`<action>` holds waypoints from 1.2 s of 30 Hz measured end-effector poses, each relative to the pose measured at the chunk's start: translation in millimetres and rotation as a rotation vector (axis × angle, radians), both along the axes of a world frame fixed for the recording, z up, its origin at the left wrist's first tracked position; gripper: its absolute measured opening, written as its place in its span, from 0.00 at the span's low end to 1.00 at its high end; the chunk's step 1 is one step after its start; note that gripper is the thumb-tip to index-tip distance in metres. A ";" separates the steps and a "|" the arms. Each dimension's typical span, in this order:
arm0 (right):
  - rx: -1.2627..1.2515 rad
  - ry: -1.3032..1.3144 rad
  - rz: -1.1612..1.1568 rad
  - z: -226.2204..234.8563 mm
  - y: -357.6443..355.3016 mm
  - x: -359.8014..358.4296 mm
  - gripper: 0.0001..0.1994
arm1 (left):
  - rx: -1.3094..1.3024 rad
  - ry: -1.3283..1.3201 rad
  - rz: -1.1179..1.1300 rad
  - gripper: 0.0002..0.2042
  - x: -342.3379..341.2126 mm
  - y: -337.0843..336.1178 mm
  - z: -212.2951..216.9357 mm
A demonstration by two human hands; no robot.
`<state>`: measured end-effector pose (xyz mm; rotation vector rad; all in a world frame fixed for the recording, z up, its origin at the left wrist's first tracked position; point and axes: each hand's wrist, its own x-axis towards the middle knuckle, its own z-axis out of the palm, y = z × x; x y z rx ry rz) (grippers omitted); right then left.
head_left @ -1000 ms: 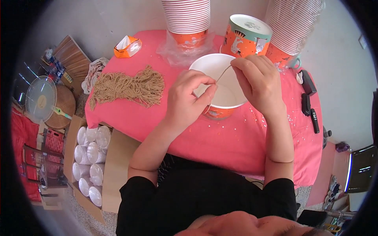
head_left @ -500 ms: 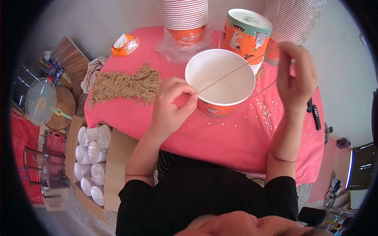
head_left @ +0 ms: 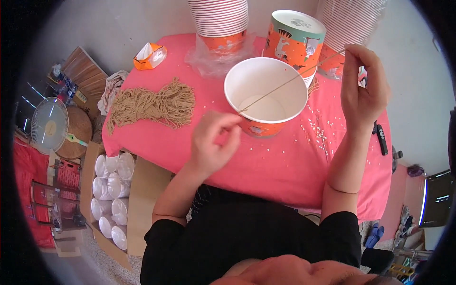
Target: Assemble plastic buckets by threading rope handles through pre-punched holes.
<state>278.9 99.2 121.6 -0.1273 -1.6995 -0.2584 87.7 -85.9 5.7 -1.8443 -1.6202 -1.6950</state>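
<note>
A thin tan string (head_left: 289, 84) runs straight and slanting across a white-lined paper bucket (head_left: 266, 76) with an orange printed outside. My right hand (head_left: 365, 90) pinches its upper end between thumb and fingertips, to the right of the bucket. The string's lower end, with what looks like a small knot, lies over the bucket's near left rim. Just beside that end is my left hand (head_left: 213, 142), slightly blurred, its thumb and forefinger curled but apart. Left of the bucket, a bundle of tan strings (head_left: 152, 103) rests on the pink-covered table (head_left: 209, 95).
Behind stand an upturned orange bucket (head_left: 294, 45) and bucket stacks (head_left: 218, 21) partly in clear plastic. Small white bits (head_left: 318, 133) are scattered at right, near a black cutter-like object (head_left: 381, 140). A carton (head_left: 147, 190) of clear plastic cups (head_left: 118, 185) sits lower left.
My left hand has drawn slightly down, and its thumb and forefinger have parted near the string's end. My right hand has moved a little right, still pinching the string.
</note>
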 end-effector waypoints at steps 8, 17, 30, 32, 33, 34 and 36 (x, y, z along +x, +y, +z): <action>-0.145 0.042 0.110 -1.3 -4.2 3.4 0.08 | -0.260 0.008 -0.089 0.16 22.0 11.9 4.6; -0.718 -0.053 0.803 -0.1 -9.2 13.4 0.05 | -0.291 -0.405 -0.010 0.05 -52.8 41.0 11.0; -1.102 -0.203 1.409 -20.4 -32.9 -21.1 0.10 | -0.193 -0.382 -0.237 0.08 -16.0 26.6 56.4; -1.102 -0.232 1.507 -22.0 -37.7 -23.2 0.10 | -0.323 -0.544 -0.518 0.08 13.9 13.4 58.1; -1.094 -0.237 1.503 -23.4 -43.0 -24.3 0.10 | -0.366 -0.633 -0.653 0.09 24.6 9.5 53.9; -1.087 -0.241 1.497 -24.5 -48.3 -25.0 0.10 | -0.374 -0.703 -0.731 0.09 34.8 8.8 51.3; -1.094 -0.233 1.429 -21.0 -52.9 -24.5 0.08 | -0.390 -0.683 -0.873 0.08 39.2 11.6 41.0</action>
